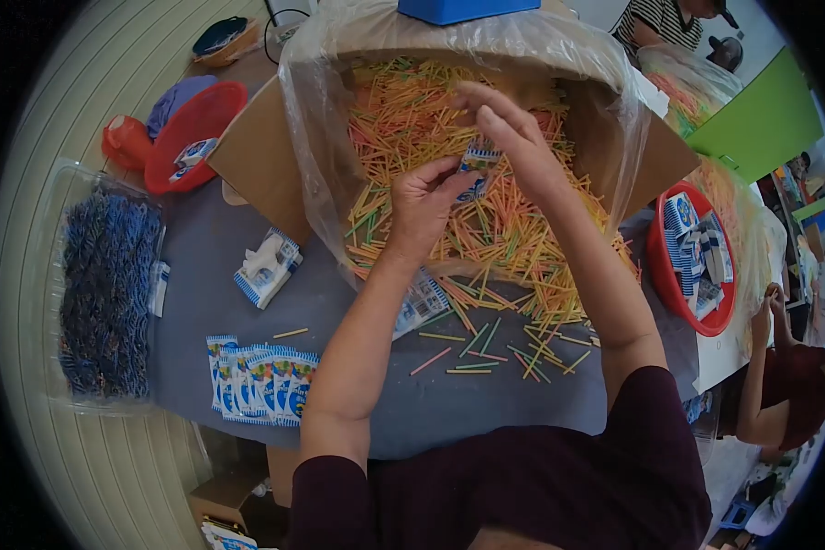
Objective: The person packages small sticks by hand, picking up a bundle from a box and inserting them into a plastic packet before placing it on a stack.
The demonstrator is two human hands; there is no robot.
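My left hand (420, 209) pinches a small blue-and-white printed packet (477, 167) upright between thumb and fingers. Just above and to the right of it, my right hand (515, 137) is raised with its fingers stretched out; I see nothing held in it. Both hands are over a large cardboard box (289, 156) lined with clear plastic (316, 119). Thin yellow, orange, pink and green sticks (412, 110) fill the box and spill from its near side onto the table. Another printed packet (422, 304) lies partly under my left forearm.
Overlapping packets (261, 380) lie at the front left, near a tissue pack (268, 268). A clear tub of dark blue strands (110, 293) stands far left. Red basins (232, 101) (655, 275) flank the box. Another person (788, 394) sits at right; one more is behind.
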